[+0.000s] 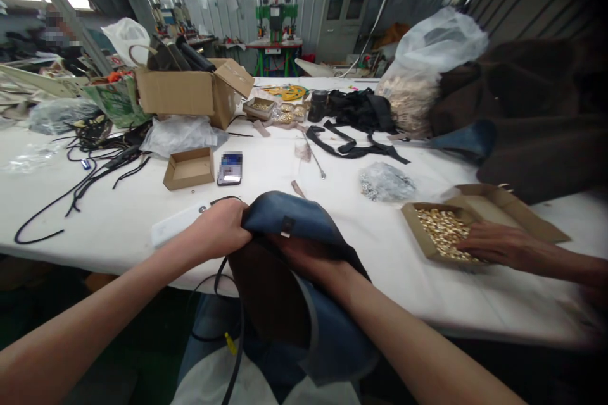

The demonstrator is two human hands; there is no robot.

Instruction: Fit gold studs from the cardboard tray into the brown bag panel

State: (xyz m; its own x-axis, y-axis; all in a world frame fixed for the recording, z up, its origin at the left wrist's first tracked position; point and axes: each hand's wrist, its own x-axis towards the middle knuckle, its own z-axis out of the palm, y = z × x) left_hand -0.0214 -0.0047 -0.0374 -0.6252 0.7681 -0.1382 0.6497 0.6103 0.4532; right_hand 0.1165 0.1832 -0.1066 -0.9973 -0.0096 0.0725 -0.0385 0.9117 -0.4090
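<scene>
A blue leather-like piece (297,209) with a dark brown inner side is held over my lap at the table's front edge. It is folded over at the top, where a small black square patch (286,226) with a white bit shows. My left hand (227,226) is closed on its upper left edge, knuckles up. My right hand (308,259) reaches in under the blue fold and holds the piece from inside; its fingertips are hidden. The lower part hangs down in a loose curve. Beside my left wrist lies a white flat object (173,226).
At right, another person's hand (494,242) dips into a cardboard box of gold-coloured metal bits (439,234). A bag of silvery bits (387,182), a phone (230,169), an open small box (190,171), black cords (90,171) and black straps (351,145) lie on the white table.
</scene>
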